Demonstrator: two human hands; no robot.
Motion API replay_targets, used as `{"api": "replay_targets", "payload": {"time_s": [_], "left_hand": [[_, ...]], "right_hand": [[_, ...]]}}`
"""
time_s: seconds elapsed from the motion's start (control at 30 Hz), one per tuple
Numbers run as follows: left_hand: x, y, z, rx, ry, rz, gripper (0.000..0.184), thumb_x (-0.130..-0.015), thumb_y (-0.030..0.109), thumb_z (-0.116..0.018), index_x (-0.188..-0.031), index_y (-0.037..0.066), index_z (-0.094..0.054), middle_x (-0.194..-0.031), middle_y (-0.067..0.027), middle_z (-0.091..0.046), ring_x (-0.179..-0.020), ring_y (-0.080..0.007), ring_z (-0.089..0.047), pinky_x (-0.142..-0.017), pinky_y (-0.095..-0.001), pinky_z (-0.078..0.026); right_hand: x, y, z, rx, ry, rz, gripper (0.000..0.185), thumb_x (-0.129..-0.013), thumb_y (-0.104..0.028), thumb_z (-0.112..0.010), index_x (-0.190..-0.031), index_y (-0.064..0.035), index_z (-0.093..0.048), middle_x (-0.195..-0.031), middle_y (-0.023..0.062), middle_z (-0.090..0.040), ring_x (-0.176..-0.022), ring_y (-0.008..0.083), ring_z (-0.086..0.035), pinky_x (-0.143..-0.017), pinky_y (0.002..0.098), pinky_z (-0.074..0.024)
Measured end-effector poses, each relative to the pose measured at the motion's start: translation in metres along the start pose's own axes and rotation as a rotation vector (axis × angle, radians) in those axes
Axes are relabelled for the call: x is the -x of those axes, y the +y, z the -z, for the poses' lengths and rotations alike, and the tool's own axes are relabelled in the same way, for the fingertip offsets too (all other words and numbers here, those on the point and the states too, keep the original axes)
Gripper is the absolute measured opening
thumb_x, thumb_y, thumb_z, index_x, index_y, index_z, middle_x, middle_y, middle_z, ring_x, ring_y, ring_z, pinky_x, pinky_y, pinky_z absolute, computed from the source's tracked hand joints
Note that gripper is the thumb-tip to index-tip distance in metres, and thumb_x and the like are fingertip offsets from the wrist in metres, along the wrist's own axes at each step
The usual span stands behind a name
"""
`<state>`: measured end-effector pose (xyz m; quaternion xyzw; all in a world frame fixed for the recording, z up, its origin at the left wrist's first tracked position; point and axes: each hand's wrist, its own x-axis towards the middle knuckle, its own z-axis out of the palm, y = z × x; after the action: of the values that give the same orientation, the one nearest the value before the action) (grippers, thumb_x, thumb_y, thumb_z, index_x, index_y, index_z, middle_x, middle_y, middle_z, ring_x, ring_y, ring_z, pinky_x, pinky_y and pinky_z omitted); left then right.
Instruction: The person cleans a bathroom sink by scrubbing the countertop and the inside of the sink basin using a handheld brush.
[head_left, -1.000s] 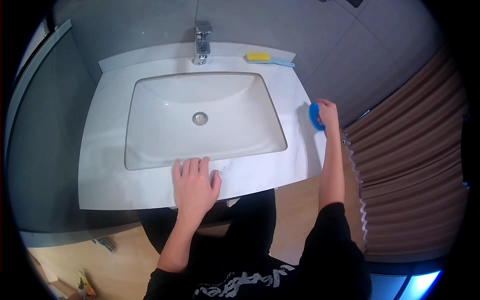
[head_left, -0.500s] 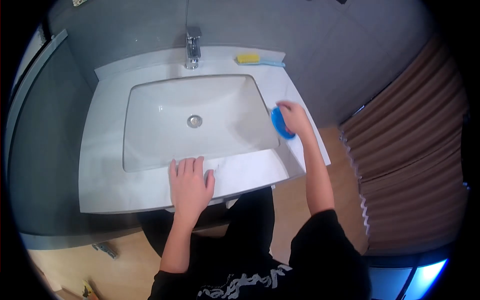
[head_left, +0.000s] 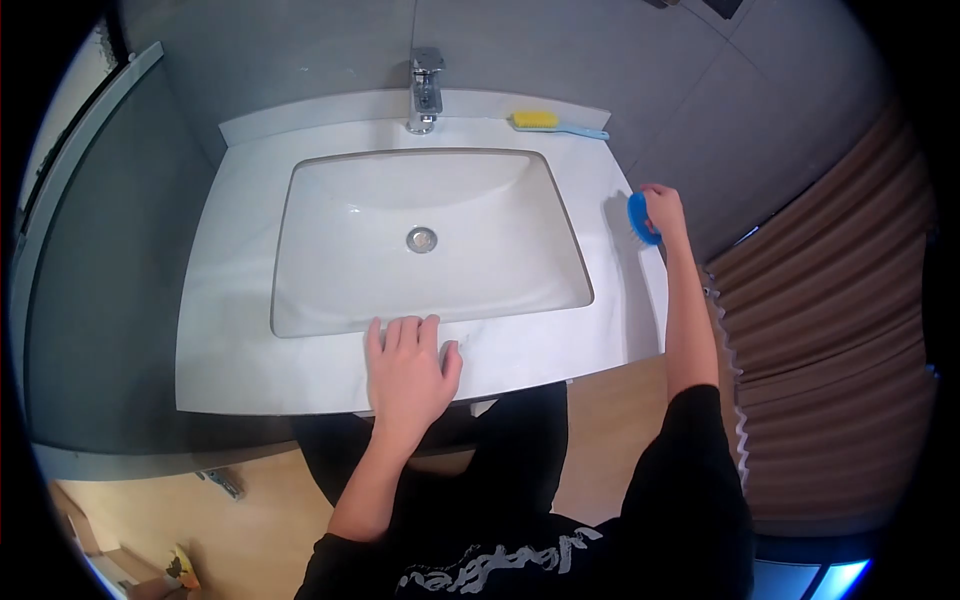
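My right hand point(head_left: 667, 213) is closed around a blue scrub brush point(head_left: 640, 218) at the right edge of the white countertop point(head_left: 225, 330). The brush is tilted, with short bristles showing on its lower side. Flat on the counter's front rim lies my left hand point(head_left: 410, 370), fingers stretched toward the basin and holding nothing. The white sink basin point(head_left: 350, 260) lies just beyond those fingertips, with a round metal drain point(head_left: 422, 239) in its middle.
A chrome faucet point(head_left: 425, 95) stands behind the basin. To its right, a yellow-bristled brush with a light blue handle point(head_left: 575, 130) lies along the back. A brown pleated curtain point(head_left: 830, 320) hangs at right, and a glass panel point(head_left: 110, 270) stands at left.
My right hand has moved the blue brush right, away from the basin's side to the counter's outer edge. My left hand stays on the front rim. The whole view has shifted slightly.
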<state>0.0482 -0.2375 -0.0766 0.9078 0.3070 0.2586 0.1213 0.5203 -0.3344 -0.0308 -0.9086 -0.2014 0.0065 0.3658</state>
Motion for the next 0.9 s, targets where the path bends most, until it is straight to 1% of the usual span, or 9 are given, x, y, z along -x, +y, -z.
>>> {"api": "replay_targets", "payload": {"time_s": [0.1, 0.23, 0.37, 0.47, 0.57, 0.6, 0.67, 0.8, 0.9], "left_hand": [[0.000, -0.001, -0.002, -0.006, 0.008, -0.002, 0.033, -0.088, 0.022, -0.067, -0.114, 0.002, -0.064, -0.105, -0.0120, -0.064, -0.106, -0.0303, -0.059, -0.112, -0.0533, -0.035], [0.000, 0.000, -0.002, -0.008, 0.006, -0.003, 0.032, -0.088, 0.022, -0.066, -0.113, 0.003, -0.065, -0.105, -0.0115, -0.064, -0.106, -0.0299, -0.059, -0.112, -0.0525, -0.035], [0.000, -0.001, 0.001, 0.003, 0.000, -0.011, 0.033, -0.088, 0.022, -0.066, -0.115, 0.002, -0.064, -0.106, -0.0118, -0.064, -0.107, -0.0300, -0.058, -0.112, -0.0526, -0.035], [0.000, -0.001, 0.002, 0.005, -0.021, -0.016, 0.034, -0.088, 0.021, -0.066, -0.116, 0.001, -0.063, -0.108, -0.0123, -0.063, -0.108, -0.0302, -0.058, -0.113, -0.0526, -0.034], [0.000, -0.002, 0.000, 0.004, -0.029, -0.027, 0.035, -0.088, 0.021, -0.066, -0.117, 0.001, -0.063, -0.109, -0.0126, -0.063, -0.109, -0.0304, -0.057, -0.113, -0.0530, -0.033], [0.000, -0.002, -0.001, -0.008, -0.014, -0.034, 0.036, -0.088, 0.022, -0.066, -0.116, 0.000, -0.064, -0.107, -0.0128, -0.063, -0.108, -0.0296, -0.057, -0.113, -0.0523, -0.033], [-0.001, -0.001, -0.001, -0.019, 0.001, -0.048, 0.036, -0.088, 0.024, -0.066, -0.114, 0.000, -0.066, -0.104, -0.0130, -0.063, -0.106, -0.0288, -0.057, -0.112, -0.0515, -0.034], [-0.002, 0.001, 0.001, -0.025, -0.008, -0.023, 0.036, -0.087, 0.024, -0.067, -0.112, 0.000, -0.067, -0.102, -0.0130, -0.062, -0.106, -0.0289, -0.057, -0.111, -0.0523, -0.035], [-0.001, 0.003, 0.000, -0.022, -0.004, -0.009, 0.034, -0.086, 0.022, -0.067, -0.113, 0.001, -0.065, -0.103, -0.0127, -0.062, -0.105, -0.0303, -0.057, -0.111, -0.0530, -0.035]], "right_hand": [[-0.005, -0.031, -0.019, 0.029, 0.038, -0.020, 0.035, -0.092, -0.024, -0.053, -0.112, -0.0076, -0.076, -0.079, 0.0143, -0.072, -0.057, 0.0222, -0.068, -0.053, 0.0349, -0.0554], [0.028, -0.068, -0.042, 0.035, -0.206, 0.124, 0.036, -0.093, -0.021, -0.050, -0.116, -0.0087, -0.074, -0.077, 0.0149, -0.071, -0.053, 0.0216, -0.066, -0.052, 0.0340, -0.0559], [0.091, -0.078, -0.025, -0.005, -0.350, 0.214, 0.034, -0.096, -0.021, -0.050, -0.118, -0.0080, -0.072, -0.074, 0.0157, -0.068, -0.048, 0.0215, -0.062, -0.051, 0.0349, -0.0542], [0.127, -0.065, -0.001, -0.024, -0.371, 0.202, 0.033, -0.096, -0.021, -0.051, -0.117, -0.0071, -0.073, -0.074, 0.0157, -0.068, -0.049, 0.0215, -0.062, -0.051, 0.0356, -0.0540], [0.130, -0.040, 0.020, 0.016, -0.251, 0.124, 0.032, -0.096, -0.019, -0.051, -0.116, -0.0071, -0.073, -0.075, 0.0156, -0.069, -0.050, 0.0222, -0.064, -0.051, 0.0363, -0.0542], [0.123, -0.033, 0.026, 0.019, -0.248, 0.121, 0.032, -0.096, -0.019, -0.051, -0.116, -0.0071, -0.073, -0.075, 0.0156, -0.069, -0.050, 0.0222, -0.064, -0.051, 0.0363, -0.0542], [0.103, -0.019, 0.031, 0.064, -0.095, 0.054, 0.033, -0.095, -0.018, -0.051, -0.116, -0.0063, -0.073, -0.076, 0.0160, -0.070, -0.051, 0.0228, -0.065, -0.053, 0.0365, -0.0550], [0.032, 0.006, 0.020, 0.054, -0.047, 0.053, 0.033, -0.093, -0.018, -0.051, -0.114, -0.0058, -0.074, -0.078, 0.0164, -0.071, -0.051, 0.0234, -0.066, -0.053, 0.0363, -0.0554], [-0.015, -0.006, 0.002, 0.015, -0.032, 0.029, 0.034, -0.092, -0.020, -0.052, -0.112, -0.0054, -0.075, -0.078, 0.0160, -0.072, -0.052, 0.0234, -0.066, -0.053, 0.0356, -0.0554]]}}
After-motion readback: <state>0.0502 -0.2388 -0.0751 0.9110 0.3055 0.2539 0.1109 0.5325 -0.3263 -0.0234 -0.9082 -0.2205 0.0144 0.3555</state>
